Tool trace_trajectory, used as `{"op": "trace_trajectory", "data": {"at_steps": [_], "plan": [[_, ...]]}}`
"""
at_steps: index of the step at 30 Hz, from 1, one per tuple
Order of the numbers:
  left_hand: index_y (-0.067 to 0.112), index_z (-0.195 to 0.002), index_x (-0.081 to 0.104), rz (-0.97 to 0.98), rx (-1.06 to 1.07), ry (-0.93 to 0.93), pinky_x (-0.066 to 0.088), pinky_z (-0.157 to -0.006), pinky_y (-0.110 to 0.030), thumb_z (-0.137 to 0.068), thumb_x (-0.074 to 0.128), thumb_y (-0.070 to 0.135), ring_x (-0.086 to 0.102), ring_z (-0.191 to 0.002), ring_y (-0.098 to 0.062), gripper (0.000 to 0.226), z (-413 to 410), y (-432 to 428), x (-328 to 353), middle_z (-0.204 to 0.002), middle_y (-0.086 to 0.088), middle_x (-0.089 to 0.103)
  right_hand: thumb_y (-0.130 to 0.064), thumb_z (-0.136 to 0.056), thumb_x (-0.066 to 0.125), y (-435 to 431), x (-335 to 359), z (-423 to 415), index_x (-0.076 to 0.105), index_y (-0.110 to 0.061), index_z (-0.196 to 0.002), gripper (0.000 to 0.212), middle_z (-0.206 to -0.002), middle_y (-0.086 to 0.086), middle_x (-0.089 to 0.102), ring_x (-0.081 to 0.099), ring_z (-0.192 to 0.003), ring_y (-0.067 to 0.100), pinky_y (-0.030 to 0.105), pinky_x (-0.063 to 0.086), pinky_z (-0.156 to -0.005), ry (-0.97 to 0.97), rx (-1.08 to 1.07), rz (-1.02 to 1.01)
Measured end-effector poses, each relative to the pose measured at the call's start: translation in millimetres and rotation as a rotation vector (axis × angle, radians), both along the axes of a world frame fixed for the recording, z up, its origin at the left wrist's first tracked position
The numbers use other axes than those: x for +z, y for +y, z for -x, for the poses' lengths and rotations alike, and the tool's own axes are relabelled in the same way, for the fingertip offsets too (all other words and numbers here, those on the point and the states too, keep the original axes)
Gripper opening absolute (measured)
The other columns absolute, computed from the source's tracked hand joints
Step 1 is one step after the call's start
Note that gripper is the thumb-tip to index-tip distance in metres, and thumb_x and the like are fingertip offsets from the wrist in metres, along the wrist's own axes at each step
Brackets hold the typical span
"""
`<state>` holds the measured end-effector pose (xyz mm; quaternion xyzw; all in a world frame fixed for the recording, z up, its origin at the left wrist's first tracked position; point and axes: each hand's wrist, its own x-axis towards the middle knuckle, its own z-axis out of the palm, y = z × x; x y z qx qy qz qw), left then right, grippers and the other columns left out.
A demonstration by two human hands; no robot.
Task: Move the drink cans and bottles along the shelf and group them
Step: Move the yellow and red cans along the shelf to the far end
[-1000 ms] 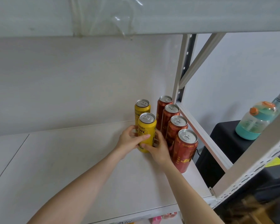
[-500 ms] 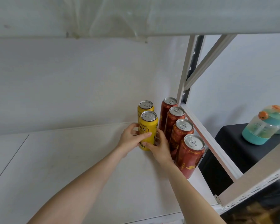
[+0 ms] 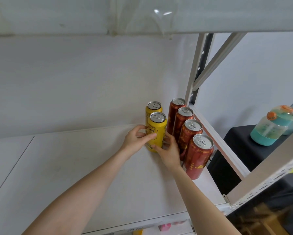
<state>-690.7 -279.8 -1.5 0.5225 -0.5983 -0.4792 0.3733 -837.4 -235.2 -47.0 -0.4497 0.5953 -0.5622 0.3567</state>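
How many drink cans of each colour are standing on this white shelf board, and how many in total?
Yellow metal drink cans: 2 (rear yellow can, front yellow can)
Red metal drink cans: 4, in one row at the right edge
Total: 6

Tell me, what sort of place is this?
Probably a storeroom, though a shop's back room is possible: a white rack shelf with a perforated metal upright, and red cans and yellow cans lined up in rows by colour.
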Motion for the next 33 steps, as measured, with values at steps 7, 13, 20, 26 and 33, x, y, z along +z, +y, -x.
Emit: {"op": "trace_trajectory", "data": {"at_steps": [7, 13, 20, 26, 33], "plan": [[0.03, -0.117, 0.061, 0.053, 0.072, -0.109, 0.047, -0.079, -0.025, -0.082, 0.07, 0.053, 0.062, -0.101, -0.009, 0.043, -33, 19, 5, -0.103, 0.004, 0.068, -0.024, -0.079, 0.078, 32, 9, -9, 0.047, -0.016, -0.134, 0.064, -0.129, 0.001, 0.059, 0.054, -0.119, 0.017, 0.029, 0.043, -0.093, 0.268, -0.065, -0.1], [0.02, -0.125, 0.058, 0.174, 0.155, -0.288, 0.044, -0.093, -0.033, -0.092, 0.057, 0.05, 0.06, -0.112, -0.022, 0.045, -75, 47, 5, -0.118, -0.007, 0.065, -0.029, -0.081, 0.072, 66, 16, -30, 0.043, -0.015, -0.138, 0.065, -0.13, 0.008, 0.056, 0.049, -0.12, 0.03, 0.043, 0.045, -0.094, 0.663, -0.072, -0.086], [0.016, -0.14, 0.048, 0.5, 0.204, -0.867, 0.035, -0.107, -0.052, -0.094, 0.037, 0.055, 0.042, -0.133, -0.037, 0.061, -137, 88, -2, -0.143, -0.017, 0.049, -0.046, -0.088, 0.059, 104, 30, -60, 0.026, -0.019, -0.15, 0.074, -0.155, 0.005, 0.033, 0.037, -0.135, 0.03, 0.046, 0.035, -0.104, 1.149, -0.077, -0.136], [0.026, -0.15, 0.035, 0.591, 0.17, -1.201, 0.009, -0.114, -0.063, -0.097, 0.043, 0.049, 0.013, -0.149, -0.034, 0.058, -188, 117, -1, -0.161, -0.013, 0.021, -0.047, -0.085, 0.063, 134, 36, -84, 0.029, -0.019, -0.149, 0.077, -0.157, 0.011, 0.031, 0.028, -0.144, 0.033, 0.051, 0.027, -0.113, 1.306, -0.067, -0.129], [0.022, -0.147, 0.044, 0.682, 0.195, -1.293, 0.005, -0.114, -0.066, -0.092, 0.055, 0.046, 0.018, -0.148, -0.035, 0.061, -243, 159, 4, -0.158, -0.016, 0.028, -0.045, -0.089, 0.059, 175, 48, -116, 0.022, -0.019, -0.152, 0.078, -0.16, 0.012, 0.022, 0.02, -0.147, 0.034, 0.054, 0.017, -0.117, 1.383, -0.047, -0.106]]}}
